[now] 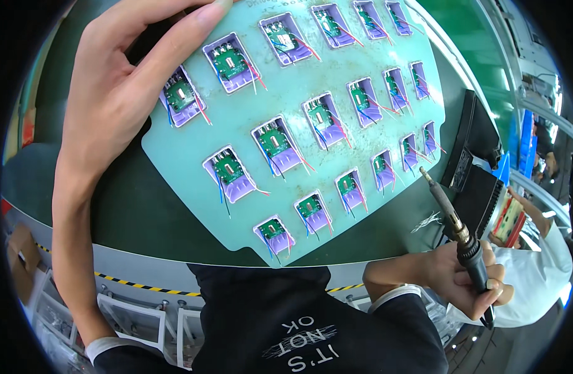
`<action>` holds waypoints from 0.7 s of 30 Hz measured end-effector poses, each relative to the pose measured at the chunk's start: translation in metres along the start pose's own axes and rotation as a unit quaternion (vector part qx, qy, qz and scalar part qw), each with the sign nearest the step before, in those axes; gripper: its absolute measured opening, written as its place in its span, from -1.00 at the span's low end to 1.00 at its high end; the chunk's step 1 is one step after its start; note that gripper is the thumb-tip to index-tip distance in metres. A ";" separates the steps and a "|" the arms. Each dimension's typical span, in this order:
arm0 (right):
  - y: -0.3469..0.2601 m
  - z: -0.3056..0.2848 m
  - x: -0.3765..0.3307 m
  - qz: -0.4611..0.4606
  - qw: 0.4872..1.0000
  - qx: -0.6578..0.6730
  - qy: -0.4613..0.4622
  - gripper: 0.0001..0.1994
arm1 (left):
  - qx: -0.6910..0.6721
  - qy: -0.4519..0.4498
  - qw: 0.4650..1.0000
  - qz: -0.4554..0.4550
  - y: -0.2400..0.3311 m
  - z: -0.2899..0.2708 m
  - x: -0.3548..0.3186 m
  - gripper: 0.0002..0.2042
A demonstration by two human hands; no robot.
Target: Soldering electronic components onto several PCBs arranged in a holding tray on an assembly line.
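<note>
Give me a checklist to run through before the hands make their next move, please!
1. Right hand on the soldering iron: ok, fingers wrapped around the dark handle.
2. Iron's tip away from the other hand: ok, it points at the panel's right side, far from the left hand.
3. Left hand's grip on the green panel: cannot tell; it is at the upper left edge, some fingers hidden.
4. Green circuit boards inside the purple cases: ok.
5. Tabletop free of scraps: not ok, thin wire bits lie near the iron.
6. Iron hot: cannot tell.
</note>
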State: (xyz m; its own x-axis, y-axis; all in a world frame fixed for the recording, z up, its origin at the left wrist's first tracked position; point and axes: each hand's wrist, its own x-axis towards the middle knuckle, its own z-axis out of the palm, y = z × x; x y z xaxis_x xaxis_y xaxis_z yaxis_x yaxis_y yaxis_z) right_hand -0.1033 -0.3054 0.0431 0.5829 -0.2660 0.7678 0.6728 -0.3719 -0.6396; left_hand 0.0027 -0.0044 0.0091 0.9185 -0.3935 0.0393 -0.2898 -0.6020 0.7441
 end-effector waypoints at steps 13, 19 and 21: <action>-0.008 0.015 -0.005 -0.021 0.998 0.045 -0.040 -0.82 | -0.075 0.037 0.996 0.029 -0.019 -0.005 -0.003 -0.79; -0.008 0.011 -0.004 -0.027 0.984 0.107 -0.141 -0.87 | -0.093 0.048 0.993 0.056 -0.014 -0.004 -0.002 -0.80; -0.012 0.010 -0.005 -0.015 0.985 0.096 -0.140 -0.88 | -0.097 0.052 0.992 0.062 -0.019 -0.004 -0.004 -0.80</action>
State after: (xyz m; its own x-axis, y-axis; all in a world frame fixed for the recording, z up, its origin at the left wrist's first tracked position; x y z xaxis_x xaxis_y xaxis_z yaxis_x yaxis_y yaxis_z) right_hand -0.1100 -0.2911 0.0460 0.6467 0.0081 0.7627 0.7493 -0.1939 -0.6332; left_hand 0.0056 0.0108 -0.0026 0.9046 -0.3764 0.2000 -0.3547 -0.4047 0.8429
